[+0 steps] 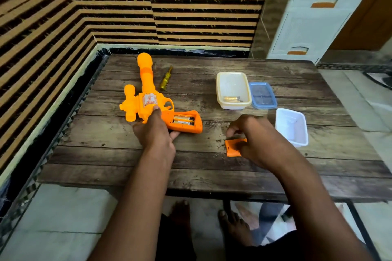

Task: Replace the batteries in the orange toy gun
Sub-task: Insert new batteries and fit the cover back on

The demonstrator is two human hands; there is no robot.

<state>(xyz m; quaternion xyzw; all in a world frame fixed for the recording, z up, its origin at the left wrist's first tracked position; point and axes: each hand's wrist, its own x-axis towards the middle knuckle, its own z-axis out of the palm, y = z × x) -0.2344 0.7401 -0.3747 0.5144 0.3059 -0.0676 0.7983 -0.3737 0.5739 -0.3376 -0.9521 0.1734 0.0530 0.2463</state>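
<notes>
Your right hand (252, 135) lay curled over the orange battery cover (233, 147) on the wooden table (127, 167), fingertips pressing it — whether pinching, you could not tell. Your left hand (156, 131) gripped the orange toy gun (146, 99) by its handle, two batteries (183, 120) exposed. Beyond — a yellow screwdriver (165, 79), a cream tub (233, 89), blue lid (263, 95), white tub (292, 126).

wooden table (212, 167) | blue lid (263, 95) | white drawers (307, 17) (blurred, perhaps plastic)
</notes>
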